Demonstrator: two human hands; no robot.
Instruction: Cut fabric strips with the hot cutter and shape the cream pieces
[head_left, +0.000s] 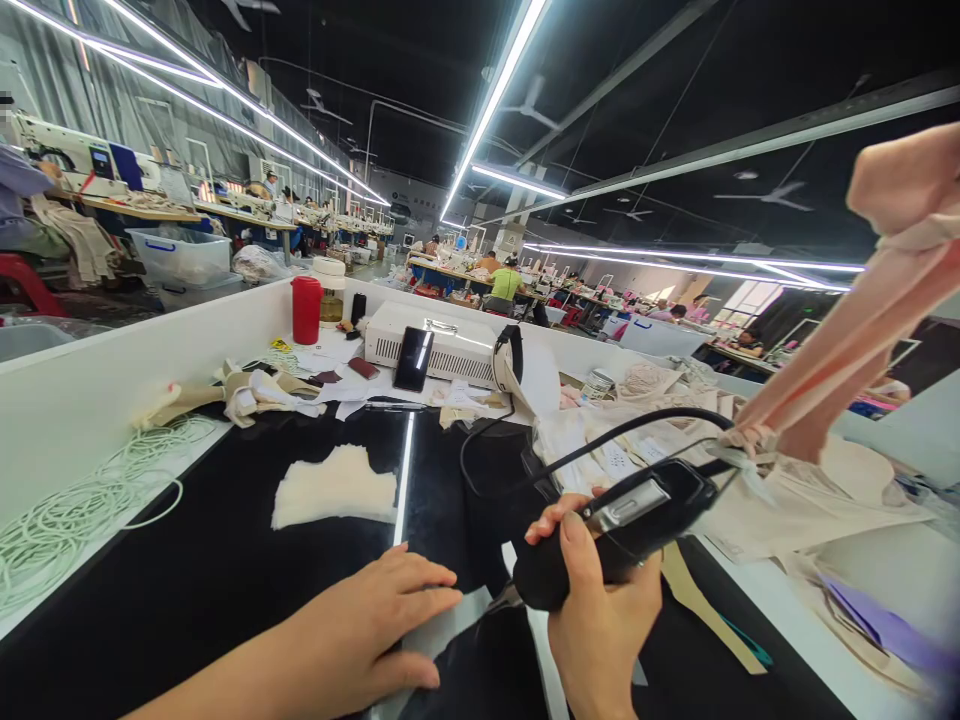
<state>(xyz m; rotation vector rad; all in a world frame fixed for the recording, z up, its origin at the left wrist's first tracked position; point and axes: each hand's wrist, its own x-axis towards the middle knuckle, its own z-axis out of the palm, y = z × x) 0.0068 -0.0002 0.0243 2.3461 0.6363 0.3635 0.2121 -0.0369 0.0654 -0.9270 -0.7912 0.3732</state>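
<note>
Black tool: a corded, hand-held body (540,575) above the dark bench (187,590), at right of centre, in the right hand.
Tool axis: slanting from upper right to lower left; the narrow metal tip (507,598) is the lower end and points toward the left hand.
Right hand (604,605): fingers curled around the body, thumb laid along the near side.
Left hand (394,620): fingers extended and slightly apart, lying over the pale strip.
Pale strip (455,622): flat on the bench, its long axis running from the tool tip down and left beneath the left hand.
Black cord (600,440): arching above the tool, with a loop to its left.
Cream fabric piece (337,490): flat on the bench, beyond the left hand, well apart from the tool.
Hidden or cut off: the left hand covers part of the strip; the lower frame edge crops both arms; the right hand conceals part of the tool body.
Hard to make out: whether the tip touches the strip, and the strip's material.
</note>
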